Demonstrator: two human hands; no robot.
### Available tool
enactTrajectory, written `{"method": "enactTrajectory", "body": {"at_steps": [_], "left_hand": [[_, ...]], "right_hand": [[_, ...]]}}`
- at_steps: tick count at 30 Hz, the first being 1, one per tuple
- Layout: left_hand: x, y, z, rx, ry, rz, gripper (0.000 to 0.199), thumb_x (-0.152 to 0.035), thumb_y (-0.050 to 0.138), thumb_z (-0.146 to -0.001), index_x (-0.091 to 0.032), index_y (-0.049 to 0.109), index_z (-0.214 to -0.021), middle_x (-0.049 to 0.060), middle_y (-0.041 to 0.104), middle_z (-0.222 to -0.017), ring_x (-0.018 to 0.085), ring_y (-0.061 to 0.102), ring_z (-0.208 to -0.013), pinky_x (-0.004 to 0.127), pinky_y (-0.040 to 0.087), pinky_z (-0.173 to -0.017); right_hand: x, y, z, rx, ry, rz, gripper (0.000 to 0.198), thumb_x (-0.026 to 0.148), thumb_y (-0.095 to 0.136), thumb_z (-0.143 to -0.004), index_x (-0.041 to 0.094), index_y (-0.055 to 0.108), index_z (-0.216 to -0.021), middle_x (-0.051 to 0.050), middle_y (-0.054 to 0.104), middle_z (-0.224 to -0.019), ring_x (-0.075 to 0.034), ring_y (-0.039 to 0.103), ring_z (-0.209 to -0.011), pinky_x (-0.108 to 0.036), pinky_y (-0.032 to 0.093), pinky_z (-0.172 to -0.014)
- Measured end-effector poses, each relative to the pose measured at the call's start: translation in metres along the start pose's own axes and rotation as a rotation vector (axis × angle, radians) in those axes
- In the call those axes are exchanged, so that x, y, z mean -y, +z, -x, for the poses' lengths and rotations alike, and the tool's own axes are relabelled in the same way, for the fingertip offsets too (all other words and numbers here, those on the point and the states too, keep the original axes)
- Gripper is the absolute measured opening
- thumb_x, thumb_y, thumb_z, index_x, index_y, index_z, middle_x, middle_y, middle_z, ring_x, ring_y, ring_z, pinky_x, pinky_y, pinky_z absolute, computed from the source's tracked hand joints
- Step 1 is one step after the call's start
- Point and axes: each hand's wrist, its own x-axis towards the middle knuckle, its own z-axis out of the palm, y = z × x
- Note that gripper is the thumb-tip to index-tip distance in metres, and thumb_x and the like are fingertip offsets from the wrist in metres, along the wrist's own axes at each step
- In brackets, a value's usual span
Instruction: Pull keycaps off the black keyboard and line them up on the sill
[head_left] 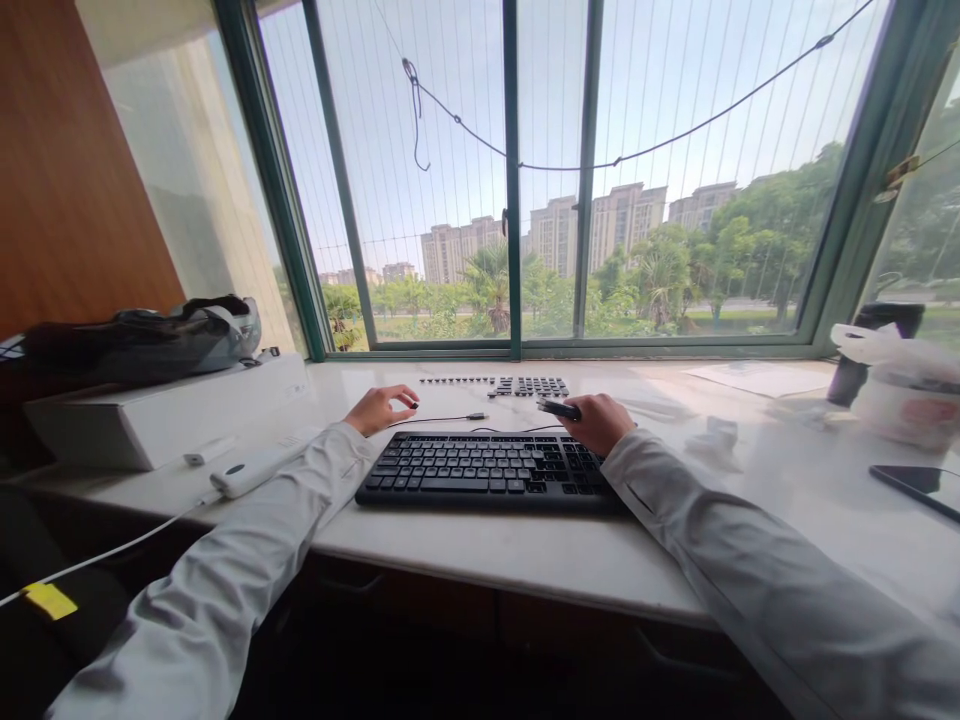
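A black keyboard (450, 485) lies flat on the white counter in front of me. Its left and middle keys carry their caps; toward the right, several key positions are bare. Behind the keyboard's left end, my left hand (382, 408) pinches a small black keycap (413, 405) between thumb and fingers. My right hand (600, 422) is wrapped round a slim dark hand tool (559, 409), over the keyboard's far right; its exact kind is unclear. Loose keycaps (532, 386) stand in rows behind the keyboard, with a thinner row (456, 380) to their left.
A cable with a plug (476, 416) lies behind the keyboard. Left are a white box (172, 410) with a dark bag (142, 340) on it, and a white corded device (247, 472). Right are clear plastic wrapping (712, 440), paper (757, 378), a bagged tub (907, 400) and a phone (919, 485).
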Motion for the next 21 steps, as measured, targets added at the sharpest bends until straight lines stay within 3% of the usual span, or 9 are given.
{"method": "enactTrajectory", "body": {"at_steps": [10,21], "left_hand": [[0.0039,0.0011,-0.0007,0.020,0.000,0.015,0.029,-0.038,0.060,-0.075,-0.019,0.068,-0.096,0.003,0.072,-0.091,0.016,0.063,-0.081,0.022,0.044,-0.066],[0.0091,0.0033,-0.0033,-0.004,0.061,0.010,0.028,-0.039,0.059,-0.075,-0.020,0.069,-0.093,0.002,0.071,-0.090,0.014,0.061,-0.077,0.021,0.042,-0.059]], "right_hand": [[-0.0012,-0.0016,0.0018,0.037,0.051,-0.009,0.025,0.040,0.052,-0.083,0.026,0.072,-0.078,-0.006,0.070,-0.078,-0.019,0.060,-0.070,-0.027,0.029,-0.056],[-0.0032,-0.0009,0.0023,0.082,0.043,0.017,0.031,0.045,0.047,-0.085,0.026,0.069,-0.075,-0.004,0.069,-0.080,-0.018,0.060,-0.072,-0.026,0.029,-0.056]]}}
